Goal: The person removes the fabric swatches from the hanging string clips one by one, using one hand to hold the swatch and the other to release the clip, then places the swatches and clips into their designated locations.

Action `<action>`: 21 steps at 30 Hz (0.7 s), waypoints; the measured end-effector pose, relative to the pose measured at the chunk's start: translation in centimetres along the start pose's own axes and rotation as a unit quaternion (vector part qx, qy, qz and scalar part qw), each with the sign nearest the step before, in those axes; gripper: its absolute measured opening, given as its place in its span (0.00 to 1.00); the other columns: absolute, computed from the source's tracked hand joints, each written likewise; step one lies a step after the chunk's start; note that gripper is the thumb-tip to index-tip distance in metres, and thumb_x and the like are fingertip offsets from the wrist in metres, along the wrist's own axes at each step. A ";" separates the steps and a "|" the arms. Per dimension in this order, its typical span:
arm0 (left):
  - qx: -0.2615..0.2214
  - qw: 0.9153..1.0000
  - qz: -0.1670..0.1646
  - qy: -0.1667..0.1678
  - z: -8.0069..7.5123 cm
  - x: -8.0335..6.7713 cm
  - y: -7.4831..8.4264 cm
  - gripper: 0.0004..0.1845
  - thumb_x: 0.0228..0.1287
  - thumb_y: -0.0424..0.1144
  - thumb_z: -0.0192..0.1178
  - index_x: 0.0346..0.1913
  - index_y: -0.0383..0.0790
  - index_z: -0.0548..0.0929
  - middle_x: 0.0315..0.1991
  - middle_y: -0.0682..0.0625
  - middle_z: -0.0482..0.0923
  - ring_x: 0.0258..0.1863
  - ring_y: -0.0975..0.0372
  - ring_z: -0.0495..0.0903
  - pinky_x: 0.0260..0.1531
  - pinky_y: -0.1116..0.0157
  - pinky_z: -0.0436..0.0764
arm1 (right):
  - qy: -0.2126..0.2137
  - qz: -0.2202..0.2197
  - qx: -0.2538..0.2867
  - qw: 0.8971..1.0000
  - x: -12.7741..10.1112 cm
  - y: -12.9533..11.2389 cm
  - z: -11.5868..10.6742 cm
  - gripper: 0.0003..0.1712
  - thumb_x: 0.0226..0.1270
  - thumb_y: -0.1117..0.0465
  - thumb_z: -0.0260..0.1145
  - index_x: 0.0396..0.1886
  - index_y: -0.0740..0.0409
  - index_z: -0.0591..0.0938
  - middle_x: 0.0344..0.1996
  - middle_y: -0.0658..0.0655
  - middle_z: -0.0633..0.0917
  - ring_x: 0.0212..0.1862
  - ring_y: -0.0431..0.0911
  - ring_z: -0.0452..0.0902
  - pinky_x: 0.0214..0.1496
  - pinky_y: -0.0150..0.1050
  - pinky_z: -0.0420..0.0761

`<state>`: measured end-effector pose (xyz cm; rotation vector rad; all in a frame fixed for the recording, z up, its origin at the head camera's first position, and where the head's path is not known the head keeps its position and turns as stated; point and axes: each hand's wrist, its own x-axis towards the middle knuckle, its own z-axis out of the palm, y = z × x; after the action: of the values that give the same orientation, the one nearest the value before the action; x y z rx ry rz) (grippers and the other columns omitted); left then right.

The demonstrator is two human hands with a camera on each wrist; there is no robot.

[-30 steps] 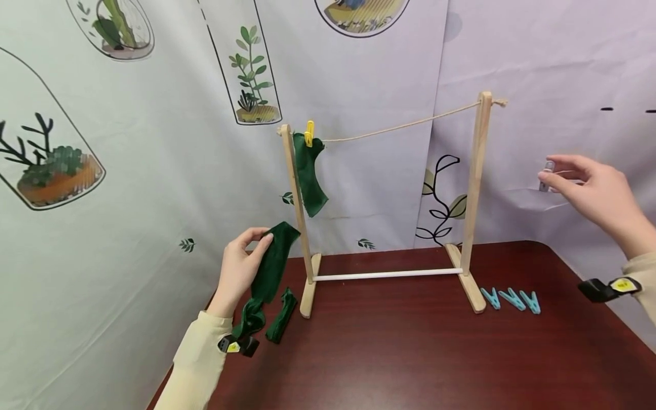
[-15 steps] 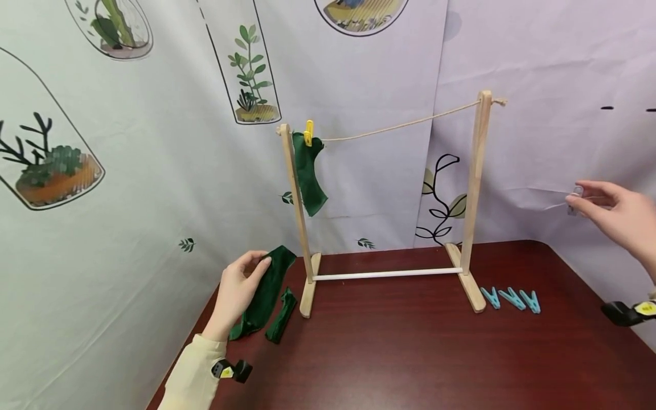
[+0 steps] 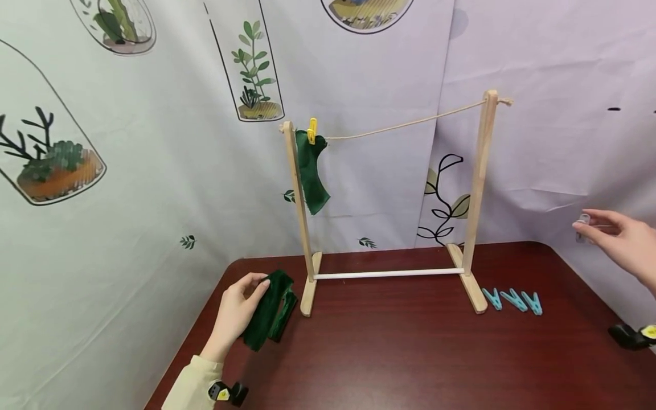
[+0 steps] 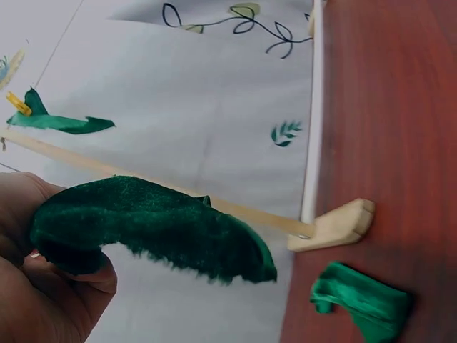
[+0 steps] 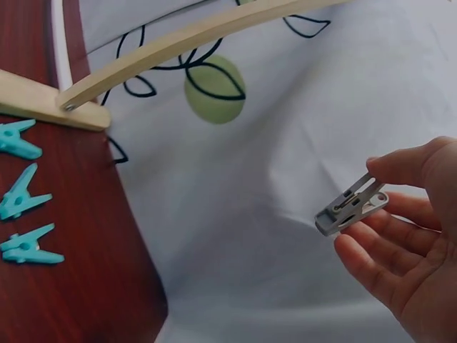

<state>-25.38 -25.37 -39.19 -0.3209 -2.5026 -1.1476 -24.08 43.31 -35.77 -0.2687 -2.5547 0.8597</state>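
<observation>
My left hand [image 3: 238, 307] pinches a dark green velvet sock [image 3: 266, 313] by its upper end, low over the table's left side. In the head view that sock partly overlaps another, folded green sock [image 4: 364, 300] lying on the table. A further green sock [image 3: 310, 176] hangs at the left end of the rope line [image 3: 400, 126], clipped by a yellow clothespin [image 3: 312, 131]. Far to the right, my right hand [image 3: 622, 242] is raised beyond the rack. Between its thumb and fingers it holds a grey clothespin [image 5: 350, 204].
A wooden drying rack [image 3: 479, 182] with a white crossbar [image 3: 389, 274] stands on the dark red table [image 3: 389, 353]. Several items lie near its right foot: blue clothespins [image 3: 513, 299]. Behind is a plant-printed cloth backdrop [image 3: 379, 188].
My left hand has lowered the sock toward the table, from beside the rack's left post. The right hand, still pinching the grey clothespin, has moved down and to the right.
</observation>
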 end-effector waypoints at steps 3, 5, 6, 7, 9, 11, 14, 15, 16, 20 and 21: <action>0.005 1.000 -0.004 -0.005 0.3 -0.5 -0.5 0.10 0.73 0.44 0.62 0.50 0.45 0.86 0.38 0.49 0.84 0.20 0.64 0.73 0.21 0.65 0.74 | -0.002 0.009 -0.001 1.000 -0.4 0.6 0.4 0.39 0.80 0.51 0.55 0.72 0.79 0.59 0.58 0.83 0.67 0.48 0.66 0.74 0.39 0.49 0.75; 0.007 1.000 -0.006 -0.011 0.7 -0.9 -0.8 0.10 0.73 0.43 0.62 0.50 0.45 0.86 0.38 0.50 0.83 0.18 0.64 0.69 0.20 0.66 0.71 | -0.004 0.011 -0.002 1.000 -0.6 1.1 0.7 0.39 0.80 0.51 0.55 0.71 0.80 0.59 0.58 0.84 0.66 0.51 0.68 0.74 0.43 0.56 0.75; 0.007 1.000 -0.008 -0.015 0.9 -1.1 -1.0 0.09 0.73 0.43 0.62 0.50 0.45 0.86 0.37 0.50 0.83 0.16 0.65 0.66 0.19 0.66 0.70 | -0.006 0.011 -0.003 1.000 -0.7 1.3 0.8 0.39 0.80 0.51 0.55 0.71 0.80 0.59 0.58 0.84 0.66 0.51 0.69 0.74 0.44 0.61 0.73; 0.007 1.000 -0.009 -0.020 1.2 -1.3 -1.2 0.10 0.73 0.44 0.62 0.50 0.45 0.86 0.37 0.51 0.82 0.16 0.65 0.65 0.18 0.66 0.69 | -0.010 0.013 -0.005 1.000 -0.8 1.6 1.0 0.39 0.81 0.51 0.54 0.71 0.80 0.58 0.58 0.84 0.66 0.54 0.78 0.67 0.45 0.67 0.69; 0.006 0.999 -0.014 -0.031 1.8 -1.8 -1.5 0.10 0.73 0.44 0.62 0.50 0.45 0.86 0.36 0.52 0.82 0.15 0.65 0.64 0.18 0.66 0.68 | -0.014 0.014 -0.010 1.000 -0.9 2.1 1.3 0.39 0.80 0.51 0.55 0.71 0.81 0.59 0.57 0.85 0.66 0.53 0.78 0.68 0.44 0.66 0.70; 0.007 0.999 -0.023 -0.042 2.4 -2.3 -1.9 0.10 0.72 0.45 0.63 0.50 0.46 0.86 0.36 0.53 0.82 0.18 0.65 0.67 0.20 0.66 0.69 | -0.021 0.015 -0.013 1.000 -1.1 2.8 1.6 0.39 0.80 0.50 0.55 0.70 0.82 0.59 0.57 0.85 0.66 0.52 0.78 0.68 0.44 0.66 0.70; 0.011 0.997 -0.045 -0.060 3.3 -2.9 -2.3 0.10 0.72 0.43 0.63 0.50 0.46 0.86 0.35 0.55 0.82 0.18 0.63 0.67 0.21 0.65 0.69 | -0.031 0.017 -0.020 0.999 -1.3 3.8 2.2 0.39 0.80 0.50 0.54 0.69 0.82 0.59 0.56 0.87 0.65 0.53 0.80 0.66 0.45 0.69 0.70; 0.013 0.997 -0.051 -0.065 3.6 -3.1 -2.4 0.10 0.72 0.43 0.63 0.50 0.46 0.86 0.35 0.55 0.82 0.20 0.63 0.69 0.22 0.65 0.69 | -0.034 0.017 -0.024 0.999 -1.4 4.2 2.4 0.39 0.81 0.50 0.54 0.69 0.83 0.59 0.56 0.87 0.65 0.53 0.80 0.66 0.46 0.69 0.70; 0.014 0.996 -0.058 -0.069 3.8 -3.2 -2.5 0.09 0.71 0.42 0.64 0.50 0.46 0.86 0.35 0.55 0.81 0.20 0.63 0.69 0.23 0.65 0.69 | -0.036 0.016 -0.026 0.999 -1.4 4.6 2.5 0.39 0.81 0.50 0.54 0.68 0.83 0.59 0.56 0.87 0.65 0.53 0.81 0.66 0.46 0.69 0.70; 0.014 0.994 -0.071 -0.079 4.7 -3.7 -2.6 0.08 0.72 0.40 0.63 0.49 0.45 0.86 0.35 0.56 0.81 0.27 0.65 0.74 0.29 0.65 0.72 | -0.039 0.020 -0.034 0.998 -1.6 5.7 3.3 0.40 0.80 0.48 0.53 0.68 0.83 0.59 0.55 0.87 0.65 0.54 0.82 0.64 0.48 0.70 0.69; 0.013 0.994 -0.073 -0.079 4.8 -3.8 -2.6 0.08 0.72 0.40 0.63 0.49 0.45 0.86 0.35 0.55 0.82 0.28 0.64 0.76 0.29 0.65 0.72 | -0.040 0.021 -0.035 0.998 -1.6 6.0 3.4 0.40 0.80 0.48 0.54 0.68 0.83 0.59 0.54 0.87 0.65 0.54 0.82 0.64 0.48 0.71 0.69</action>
<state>-24.01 -23.57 -45.43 -0.2332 -2.7156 -1.1859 -23.93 45.68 -42.43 -0.3171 -2.6653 0.8139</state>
